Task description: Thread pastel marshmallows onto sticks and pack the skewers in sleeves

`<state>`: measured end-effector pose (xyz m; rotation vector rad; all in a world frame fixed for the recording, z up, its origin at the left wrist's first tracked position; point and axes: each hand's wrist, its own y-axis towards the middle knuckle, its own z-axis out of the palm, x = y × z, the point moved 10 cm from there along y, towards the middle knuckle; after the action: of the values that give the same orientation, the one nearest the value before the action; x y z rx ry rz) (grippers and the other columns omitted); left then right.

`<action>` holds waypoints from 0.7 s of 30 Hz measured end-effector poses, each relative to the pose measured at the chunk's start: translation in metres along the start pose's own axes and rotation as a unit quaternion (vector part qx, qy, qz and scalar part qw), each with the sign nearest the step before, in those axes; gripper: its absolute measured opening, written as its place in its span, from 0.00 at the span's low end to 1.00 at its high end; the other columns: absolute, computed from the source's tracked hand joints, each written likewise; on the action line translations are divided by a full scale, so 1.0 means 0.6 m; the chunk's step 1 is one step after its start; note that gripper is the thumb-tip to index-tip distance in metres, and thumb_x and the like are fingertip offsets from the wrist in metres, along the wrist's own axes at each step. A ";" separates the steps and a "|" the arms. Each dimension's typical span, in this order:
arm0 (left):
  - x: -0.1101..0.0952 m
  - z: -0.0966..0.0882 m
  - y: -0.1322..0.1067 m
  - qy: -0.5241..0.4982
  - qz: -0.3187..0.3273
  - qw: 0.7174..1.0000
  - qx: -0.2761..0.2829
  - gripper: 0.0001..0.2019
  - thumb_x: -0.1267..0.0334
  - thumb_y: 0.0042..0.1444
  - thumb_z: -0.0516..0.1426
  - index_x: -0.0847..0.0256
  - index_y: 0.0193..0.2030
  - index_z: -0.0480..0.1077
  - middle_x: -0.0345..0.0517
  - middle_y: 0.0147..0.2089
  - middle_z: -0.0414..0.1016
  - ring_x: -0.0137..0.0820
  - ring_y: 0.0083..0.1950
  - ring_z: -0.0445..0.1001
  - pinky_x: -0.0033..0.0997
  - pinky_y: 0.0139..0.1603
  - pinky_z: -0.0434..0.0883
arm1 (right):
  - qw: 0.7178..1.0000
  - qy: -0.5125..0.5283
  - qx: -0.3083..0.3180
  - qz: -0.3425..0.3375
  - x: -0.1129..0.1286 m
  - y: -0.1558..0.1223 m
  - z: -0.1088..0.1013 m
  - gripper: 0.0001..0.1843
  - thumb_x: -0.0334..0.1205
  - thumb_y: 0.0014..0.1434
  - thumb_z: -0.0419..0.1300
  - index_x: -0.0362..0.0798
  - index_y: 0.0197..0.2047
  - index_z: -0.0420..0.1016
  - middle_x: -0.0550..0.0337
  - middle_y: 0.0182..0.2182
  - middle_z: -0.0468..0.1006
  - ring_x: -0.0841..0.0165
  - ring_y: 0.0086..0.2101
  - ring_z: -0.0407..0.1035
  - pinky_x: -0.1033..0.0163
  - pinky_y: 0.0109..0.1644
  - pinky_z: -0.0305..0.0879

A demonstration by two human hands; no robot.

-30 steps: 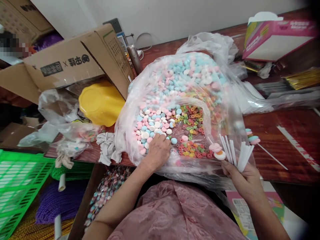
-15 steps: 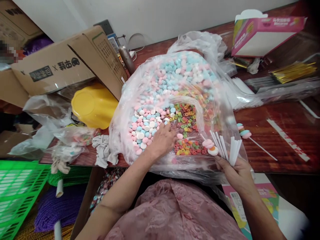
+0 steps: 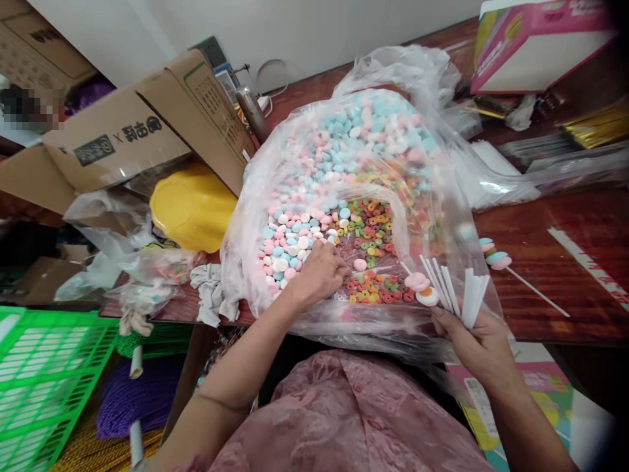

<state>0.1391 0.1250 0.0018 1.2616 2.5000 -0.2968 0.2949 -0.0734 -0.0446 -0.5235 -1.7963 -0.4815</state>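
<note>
My left hand (image 3: pixel 322 272) reaches into the opening of a clear plastic bag (image 3: pixel 236 262), its fingers curled at the edge of pink, white and blue candies (image 3: pixel 282 252). What its fingertips hold, if anything, is hidden. Just right of them lie colourful ring-shaped candies (image 3: pixel 373 216) and one loose pink candy (image 3: pixel 360 265). My right hand (image 3: pixel 484 344) is closed around a bundle of white sticks (image 3: pixel 474 295) at the bag's right front. A stick with pink and white candies and an orange ring, a candy skewer (image 3: pixel 420 288), is in the same grip.
A finished-looking candy skewer (image 3: pixel 498 260) lies on the dark red table (image 3: pixel 531 229) at right. Left stand a cardboard box (image 3: pixel 122 144), a yellow scalloped container (image 3: pixel 191 206) and a green basket (image 3: pixel 44 373). A pink box (image 3: pixel 545 52) is at back right.
The whole view has shifted slightly, so most things sit further right. My left fingers stay beside the candies, and my right hand keeps its hold on the sticks and skewer.
</note>
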 end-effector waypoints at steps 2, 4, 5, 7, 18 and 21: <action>-0.008 0.007 -0.006 0.031 0.000 1.000 0.004 0.11 0.65 0.62 0.56 0.58 0.36 0.82 0.51 0.41 0.72 0.41 0.48 0.64 0.43 0.53 0.66 | 1.000 -0.010 -0.005 -0.004 -0.005 -0.001 -0.002 0.19 0.48 0.61 0.61 0.49 0.22 0.66 0.65 0.19 0.63 0.71 0.22 0.59 0.65 0.25 0.59; -0.013 0.009 -0.009 0.048 0.002 0.999 0.004 0.11 0.65 0.63 0.56 0.58 0.39 0.82 0.52 0.41 0.72 0.41 0.48 0.64 0.44 0.53 0.66 | 1.000 -0.021 -0.009 -0.009 -0.006 -0.002 -0.003 0.19 0.47 0.61 0.61 0.49 0.22 0.66 0.64 0.19 0.64 0.71 0.21 0.59 0.65 0.25 0.59; -0.014 0.009 -0.009 0.053 0.003 0.999 0.006 0.11 0.64 0.63 0.55 0.58 0.41 0.82 0.52 0.41 0.72 0.42 0.48 0.64 0.44 0.53 0.66 | 1.000 -0.024 -0.010 -0.012 -0.005 -0.001 -0.004 0.18 0.47 0.61 0.61 0.49 0.22 0.67 0.64 0.19 0.64 0.71 0.21 0.60 0.65 0.25 0.59; -0.018 0.010 -0.008 0.065 0.012 0.998 0.015 0.12 0.63 0.64 0.55 0.56 0.44 0.81 0.52 0.40 0.71 0.42 0.47 0.65 0.45 0.52 0.66 | 0.999 -0.026 -0.008 -0.019 0.000 0.000 -0.003 0.19 0.47 0.60 0.61 0.50 0.21 0.66 0.64 0.19 0.64 0.71 0.21 0.60 0.65 0.24 0.58; -0.071 0.013 -0.044 -0.080 0.155 0.982 -0.075 0.10 0.70 0.59 0.53 0.60 0.32 0.76 0.52 0.38 0.79 0.38 0.43 0.74 0.44 0.49 0.73 | 0.996 -0.062 -0.043 -0.042 0.007 -0.015 -0.009 0.13 0.46 0.62 0.60 0.50 0.28 0.72 0.64 0.20 0.67 0.69 0.22 0.62 0.64 0.27 0.62; -0.025 -0.010 -0.055 -0.338 0.026 0.926 -0.164 0.04 0.65 0.56 0.60 0.60 0.33 0.77 0.47 0.34 0.80 0.33 0.35 0.76 0.37 0.39 0.75 | 0.987 -0.110 -0.040 -0.108 0.045 -0.031 -0.006 0.08 0.42 0.63 0.59 0.50 0.41 0.79 0.62 0.25 0.74 0.67 0.25 0.68 0.64 0.30 0.65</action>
<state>0.1198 0.0966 0.0141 0.8876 1.8266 -0.2338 0.2804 -0.0877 -0.0185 -0.4519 -2.0645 -0.6681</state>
